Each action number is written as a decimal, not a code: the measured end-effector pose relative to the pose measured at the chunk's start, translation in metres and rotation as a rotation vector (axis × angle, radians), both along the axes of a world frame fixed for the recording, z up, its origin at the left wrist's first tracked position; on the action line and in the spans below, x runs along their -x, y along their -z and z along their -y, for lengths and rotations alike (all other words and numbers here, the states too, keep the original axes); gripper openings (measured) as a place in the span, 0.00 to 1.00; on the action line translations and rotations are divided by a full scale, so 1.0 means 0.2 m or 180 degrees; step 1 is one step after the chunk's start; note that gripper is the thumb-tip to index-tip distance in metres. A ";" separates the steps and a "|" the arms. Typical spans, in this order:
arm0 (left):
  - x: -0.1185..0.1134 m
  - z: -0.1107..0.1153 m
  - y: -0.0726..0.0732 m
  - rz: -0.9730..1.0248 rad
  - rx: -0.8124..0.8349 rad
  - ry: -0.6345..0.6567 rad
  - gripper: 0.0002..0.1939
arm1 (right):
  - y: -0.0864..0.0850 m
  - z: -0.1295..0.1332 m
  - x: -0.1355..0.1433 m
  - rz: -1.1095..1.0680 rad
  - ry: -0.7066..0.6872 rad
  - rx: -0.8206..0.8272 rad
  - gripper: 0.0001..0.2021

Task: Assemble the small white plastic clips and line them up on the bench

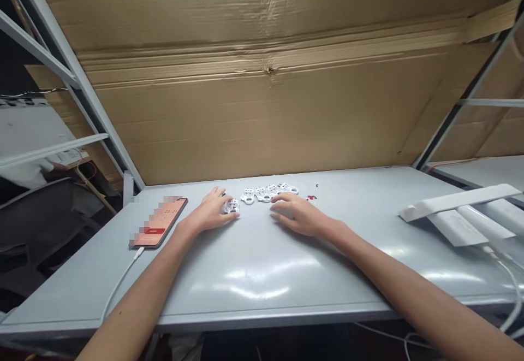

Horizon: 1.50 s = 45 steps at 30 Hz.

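Several small white ring-shaped pieces with dark marks [248,196] lie in a row near the back middle of the grey table. My left hand [212,209] rests at the row's left end, its fingers spread around one white piece [232,206]; whether it grips the piece is unclear. At the row's right part, my right hand [297,214] lies on the table with its fingers apart and nothing visible in them. Small red bits [311,197] and a tiny dark piece [316,185] lie beyond my right hand.
On the left of the table [254,273] lies a phone [161,222] with a white cable [120,284]. White box-like devices [458,225] with cables sit at the right. A cardboard wall [262,120] stands behind, between metal posts.
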<state>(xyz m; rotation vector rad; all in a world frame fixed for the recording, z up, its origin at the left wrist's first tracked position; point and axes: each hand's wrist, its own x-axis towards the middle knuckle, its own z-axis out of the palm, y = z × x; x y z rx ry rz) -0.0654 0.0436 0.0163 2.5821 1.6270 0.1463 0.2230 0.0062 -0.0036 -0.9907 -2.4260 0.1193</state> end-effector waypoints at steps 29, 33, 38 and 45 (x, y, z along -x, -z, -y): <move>-0.13 0.05 0.06 0.0207 -0.0212 0.0650 0.25 | -0.06 -0.10 -0.21 -0.0387 0.1032 0.0123 0.15; -0.16 0.09 0.05 0.0164 -0.0274 0.0789 0.21 | -0.05 -0.16 -0.35 -0.0042 0.1615 0.0398 0.15; -0.19 0.13 0.03 0.0327 -0.0429 0.0729 0.20 | -0.03 -0.18 -0.41 0.0276 0.1539 0.0682 0.10; -0.21 0.17 -0.01 0.0665 -0.0566 0.0457 0.23 | -0.02 -0.16 -0.40 0.0349 0.1392 0.0655 0.08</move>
